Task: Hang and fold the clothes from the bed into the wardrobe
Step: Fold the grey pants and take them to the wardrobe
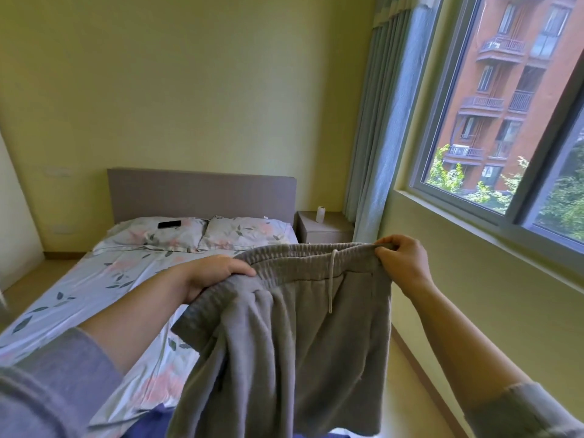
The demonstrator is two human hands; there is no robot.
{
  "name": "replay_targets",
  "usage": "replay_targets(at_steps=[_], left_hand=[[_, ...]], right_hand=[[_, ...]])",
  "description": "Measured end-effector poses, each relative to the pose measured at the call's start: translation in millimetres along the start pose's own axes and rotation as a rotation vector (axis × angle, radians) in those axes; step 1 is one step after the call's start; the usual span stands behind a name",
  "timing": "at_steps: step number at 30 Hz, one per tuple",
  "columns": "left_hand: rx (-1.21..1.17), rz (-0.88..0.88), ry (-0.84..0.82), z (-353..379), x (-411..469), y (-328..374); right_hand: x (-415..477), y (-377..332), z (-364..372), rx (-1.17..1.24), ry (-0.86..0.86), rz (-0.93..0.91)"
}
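One garment [300, 343], two pillows [151, 237], one phone [169, 224]

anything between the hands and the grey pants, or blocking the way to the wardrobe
Nothing: the left hand and right hand both grip the grey pants. The wardrobe is out of view, so that path cannot be judged.

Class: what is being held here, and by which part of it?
The left hand and right hand grip grey sweatpants by the waistband.

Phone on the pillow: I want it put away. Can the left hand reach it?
Probably not: the left hand grips the grey garment, and the phone lies far up the bed.
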State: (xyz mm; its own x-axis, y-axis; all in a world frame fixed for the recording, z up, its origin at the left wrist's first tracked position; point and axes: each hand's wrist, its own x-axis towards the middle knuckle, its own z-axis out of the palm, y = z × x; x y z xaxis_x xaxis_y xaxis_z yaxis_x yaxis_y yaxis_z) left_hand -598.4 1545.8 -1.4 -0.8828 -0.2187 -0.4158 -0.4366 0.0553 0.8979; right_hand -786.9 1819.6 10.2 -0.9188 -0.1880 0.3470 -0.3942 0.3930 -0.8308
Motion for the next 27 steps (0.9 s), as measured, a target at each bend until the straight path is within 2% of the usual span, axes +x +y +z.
replay_targets(at_steps=[6, 9, 13, 17, 21, 27], left_hand=[[-0.270, -0.006, 0.201, 29.7, 14.5, 0.3], [-0.434, 0.005, 0.188, 44.7, 16.6, -1.1], [-0.629, 0.012, 0.076, 62.9, 16.8, 1.7], [-0.709, 0.057, 0.175, 52.3, 16.8, 6.1], [-0.714, 0.075, 0.251, 33.4, 14.9, 8.8], [-0.535, 0.094, 0.014, 37.6, -3.9, 10.1]], right_hand=[[-38.8, -13.5, 12.2, 0.222, -0.050, 0.055], [-68.4, -27.9, 27.4, 0.321, -0.068, -0.019], [-105.5, -43.7, 50.8, 0.419, -0.288, -0.155], [-108.7, -42.9, 53.2, 0.589, -0.459, -0.198], [-109.5, -38.1, 51.1, 0.753, -0.663, -0.150], [-117.5, -35.5, 70.5, 0.693, -0.788, -0.145]])
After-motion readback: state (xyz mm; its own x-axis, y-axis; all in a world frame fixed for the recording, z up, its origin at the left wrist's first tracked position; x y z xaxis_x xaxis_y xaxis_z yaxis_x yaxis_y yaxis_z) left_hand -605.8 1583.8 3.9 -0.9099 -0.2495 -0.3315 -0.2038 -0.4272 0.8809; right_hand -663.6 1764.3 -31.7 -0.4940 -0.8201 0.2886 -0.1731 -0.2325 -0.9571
